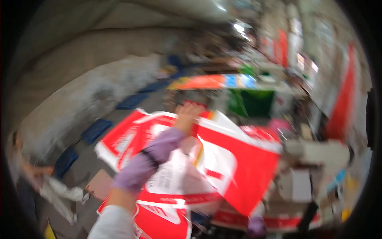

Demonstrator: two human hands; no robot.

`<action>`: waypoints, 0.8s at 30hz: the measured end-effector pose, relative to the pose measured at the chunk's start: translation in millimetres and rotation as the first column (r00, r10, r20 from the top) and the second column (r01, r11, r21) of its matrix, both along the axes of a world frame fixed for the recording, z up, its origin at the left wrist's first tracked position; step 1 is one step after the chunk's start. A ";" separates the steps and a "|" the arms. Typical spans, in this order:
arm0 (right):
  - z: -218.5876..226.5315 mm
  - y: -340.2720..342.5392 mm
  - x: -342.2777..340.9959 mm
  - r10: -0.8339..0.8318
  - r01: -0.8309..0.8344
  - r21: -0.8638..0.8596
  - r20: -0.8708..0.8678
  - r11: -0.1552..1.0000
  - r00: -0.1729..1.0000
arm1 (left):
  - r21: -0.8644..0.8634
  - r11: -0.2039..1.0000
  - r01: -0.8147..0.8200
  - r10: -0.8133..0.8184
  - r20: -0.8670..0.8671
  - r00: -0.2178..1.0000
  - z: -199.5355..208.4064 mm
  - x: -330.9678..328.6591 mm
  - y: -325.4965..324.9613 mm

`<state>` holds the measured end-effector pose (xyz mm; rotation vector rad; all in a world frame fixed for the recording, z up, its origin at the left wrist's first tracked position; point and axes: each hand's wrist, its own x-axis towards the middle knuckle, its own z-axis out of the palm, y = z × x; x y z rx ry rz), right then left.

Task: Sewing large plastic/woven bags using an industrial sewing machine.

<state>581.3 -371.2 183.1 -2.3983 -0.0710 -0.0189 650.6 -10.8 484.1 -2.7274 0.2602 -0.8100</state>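
My left hand (188, 115), below a purple sleeve cover with a dark band, reaches over a bundle of glossy red-and-white printed plastic sheets (254, 171). Its fingers curl over the far edge and seem to grip it, though motion blurs them. The sheets hang at several angles, one spread to the right and others under my left forearm. At the lower right, a bit of purple cuff (256, 226) shows my right arm. The sheets hide my right hand, so its fingers cannot be made out.
At the right stands a cream sewing machine (322, 155) on a work table. Ahead is another table with an orange and blue printed sheet (207, 81) and a green panel (250, 102) hanging below. Blue flat pieces (95, 130) line the floor along the left wall. Another person (47, 183) is at far left.
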 end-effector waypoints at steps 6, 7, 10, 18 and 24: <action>-83.3 -66.0 -36.7 0.029 -0.215 0.533 0.337 0.819 0.941 | -0.080 0.977 -0.198 0.201 0.024 0.979 10.9 72.2 60.1; -55.8 -66.2 -59.1 0.262 -0.442 0.321 0.474 0.837 0.841 | -0.188 0.980 -0.071 0.125 0.293 0.948 26.6 68.8 81.9; 20.1 -48.3 -94.3 -0.074 -0.019 0.479 0.174 0.878 0.982 | 0.224 0.937 0.267 -0.347 0.669 0.657 132.1 -13.3 7.5; 37.9 -22.5 -131.0 0.209 -0.142 0.433 -0.109 0.890 0.972 | -0.180 0.934 -0.310 0.210 -0.428 0.879 -26.9 -190.7 114.9; -112.7 -63.3 -142.6 0.452 -0.473 0.066 0.205 0.878 0.868 | -0.363 0.731 0.578 -0.545 0.199 0.814 -70.8 -188.5 -68.7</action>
